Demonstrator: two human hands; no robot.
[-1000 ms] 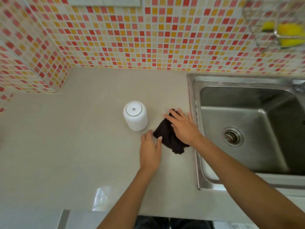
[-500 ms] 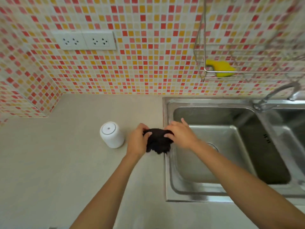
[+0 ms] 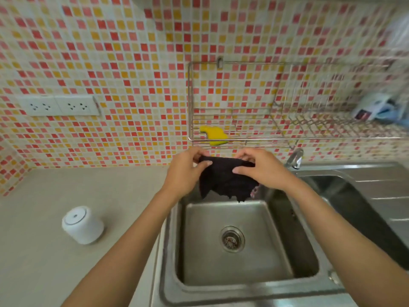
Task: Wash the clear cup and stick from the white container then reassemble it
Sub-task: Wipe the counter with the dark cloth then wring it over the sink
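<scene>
Black knit cloth (image 3: 223, 180) pinched at top edge by left hand (image 3: 183, 171) and right hand (image 3: 263, 169) over stainless steel sink (image 3: 243, 291): hold it spread taut so any drips land in sink.

We see a pale beige surface (image 3: 66, 189) meeting the tiled wall. At 8 o'clock a white container (image 3: 83, 224) stands upright on it, apart from the steel sink (image 3: 168, 273) set into the surface at 5 o'clock. At 12 o'clock a wall-hung wire shelf (image 3: 243, 138) carries a yellow sponge (image 3: 213, 135).
</scene>
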